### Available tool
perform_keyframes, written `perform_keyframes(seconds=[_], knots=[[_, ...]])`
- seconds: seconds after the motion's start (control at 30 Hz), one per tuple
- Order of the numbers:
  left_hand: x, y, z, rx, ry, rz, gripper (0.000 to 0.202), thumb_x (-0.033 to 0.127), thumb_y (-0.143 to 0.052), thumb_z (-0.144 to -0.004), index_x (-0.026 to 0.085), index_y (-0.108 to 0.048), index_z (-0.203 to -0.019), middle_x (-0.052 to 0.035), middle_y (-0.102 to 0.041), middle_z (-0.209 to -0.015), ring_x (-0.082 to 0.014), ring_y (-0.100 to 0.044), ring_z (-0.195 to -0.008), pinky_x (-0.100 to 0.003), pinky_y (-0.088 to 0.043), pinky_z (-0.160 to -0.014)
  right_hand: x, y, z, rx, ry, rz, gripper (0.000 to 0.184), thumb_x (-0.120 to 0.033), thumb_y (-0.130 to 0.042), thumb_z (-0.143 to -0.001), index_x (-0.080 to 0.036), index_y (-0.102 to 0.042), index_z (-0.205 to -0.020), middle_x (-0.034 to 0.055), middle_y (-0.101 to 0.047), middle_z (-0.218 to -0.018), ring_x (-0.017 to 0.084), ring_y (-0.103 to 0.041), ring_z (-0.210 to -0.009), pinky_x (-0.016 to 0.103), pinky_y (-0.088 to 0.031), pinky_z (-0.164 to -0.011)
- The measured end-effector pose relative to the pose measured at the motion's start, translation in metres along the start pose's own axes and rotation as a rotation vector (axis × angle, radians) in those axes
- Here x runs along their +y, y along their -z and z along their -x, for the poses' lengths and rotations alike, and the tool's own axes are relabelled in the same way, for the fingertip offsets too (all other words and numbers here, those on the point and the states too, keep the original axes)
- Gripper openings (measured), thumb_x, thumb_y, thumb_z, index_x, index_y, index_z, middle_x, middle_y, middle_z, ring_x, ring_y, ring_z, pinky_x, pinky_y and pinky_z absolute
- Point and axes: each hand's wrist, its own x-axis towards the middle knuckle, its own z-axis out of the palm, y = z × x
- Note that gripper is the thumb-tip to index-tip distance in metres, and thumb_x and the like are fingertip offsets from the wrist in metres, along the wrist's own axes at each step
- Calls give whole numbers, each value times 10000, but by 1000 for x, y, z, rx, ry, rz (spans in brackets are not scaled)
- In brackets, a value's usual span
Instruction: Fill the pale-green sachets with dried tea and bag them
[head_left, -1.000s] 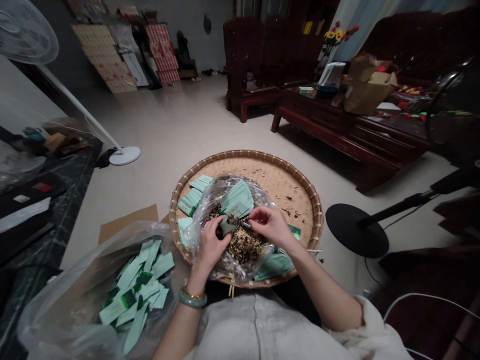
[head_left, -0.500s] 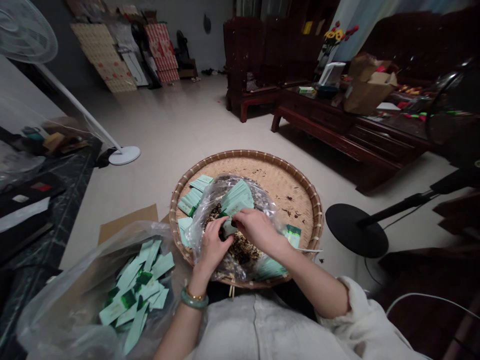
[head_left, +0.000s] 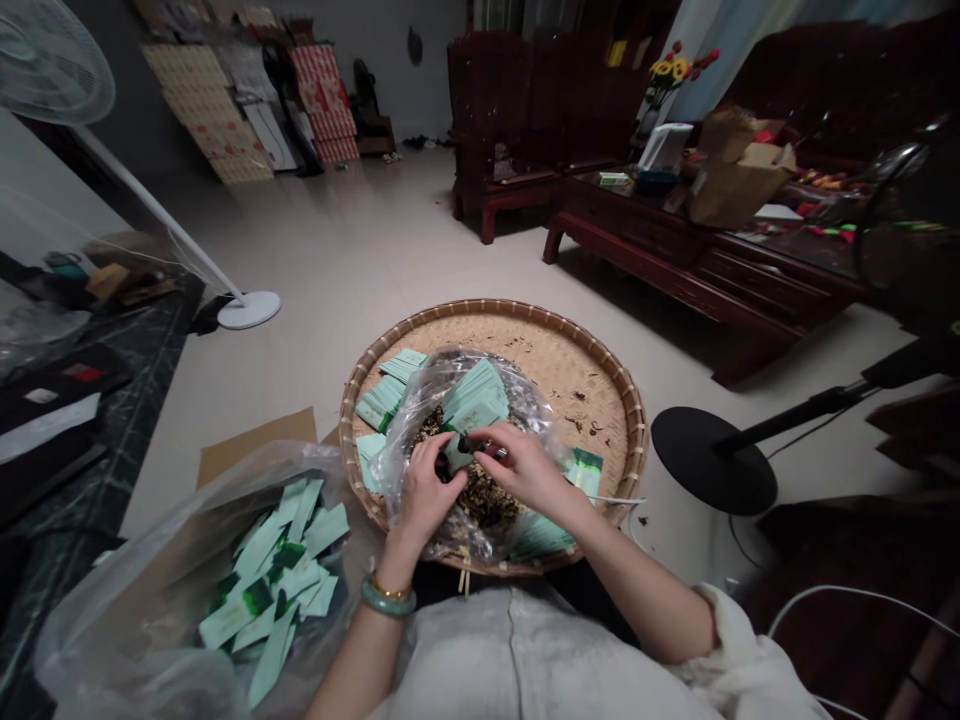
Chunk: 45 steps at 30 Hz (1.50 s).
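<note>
My left hand (head_left: pixel 424 497) is shut on a pale green paper packet (head_left: pixel 457 453), with dark dried material at its mouth. My right hand (head_left: pixel 527 468) pinches a small dark and metal implement (head_left: pixel 484 447) right beside that packet. Both hands are over a clear plastic bag (head_left: pixel 525 395) holding a heap of dried herbs or tea (head_left: pixel 480 497) and a stack of green packets (head_left: pixel 474 397). The bag lies on a round woven bamboo tray (head_left: pixel 589 370). More green packets (head_left: pixel 270 570) fill a second plastic bag at lower left.
Loose packets and scattered dried bits lie on the tray. Cardboard (head_left: pixel 255 445) lies under the tray's left side. A black fan base (head_left: pixel 712 460) stands to the right, a white fan base (head_left: pixel 250 310) stands upper left, and a dark wooden table (head_left: pixel 675 235) stands beyond.
My right hand has shifted slightly on the packet, and the small implement between its fingers shows again. The left hand stays on the packet, and the bags have not visibly moved.
</note>
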Motion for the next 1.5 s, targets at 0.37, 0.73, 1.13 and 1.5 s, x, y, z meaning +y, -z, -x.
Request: perform_keyframes(seconds=[0.37,0.73,1.13,1.5], knots=[[8,4,5,0,-104,109,422,130,-645,-736,209,-508,-1127,-119,-490,-1278,-246,-520,-1167,-374,-541,-849,-9,-1,12,98,127,-17,99,-163,-552,-845,-194,-646,-834,46,-665,-797,154,-622,-727,255,-492,-660],[9,0,2,21,-142,41,399,139,-649,-744,196,-520,-1117,-127,-534,-1229,-258,-527,-1145,-391,-515,-853,-8,-7,14,230,397,211,121,-157,-522,-896,-190,-638,-908,43,-709,-825,154,-590,-721,259,-465,-674],[11,8,-4,-197,382,543,710,282,-772,-616,168,-483,-1255,-124,-642,-1157,-250,-608,-1053,-397,-456,-927,13,23,3,70,51,38,264,-332,-527,-894,-165,-608,-705,15,-577,-664,121,-508,-606,226,-365,-555],[16,14,-3,-319,641,864,420,241,-834,-532,116,-708,-912,-78,-744,-833,-197,-677,-752,-336,-517,-784,17,51,2,-35,28,-148,336,-427,-547,-864,-154,-603,-676,5,-550,-647,115,-480,-607,223,-357,-563]])
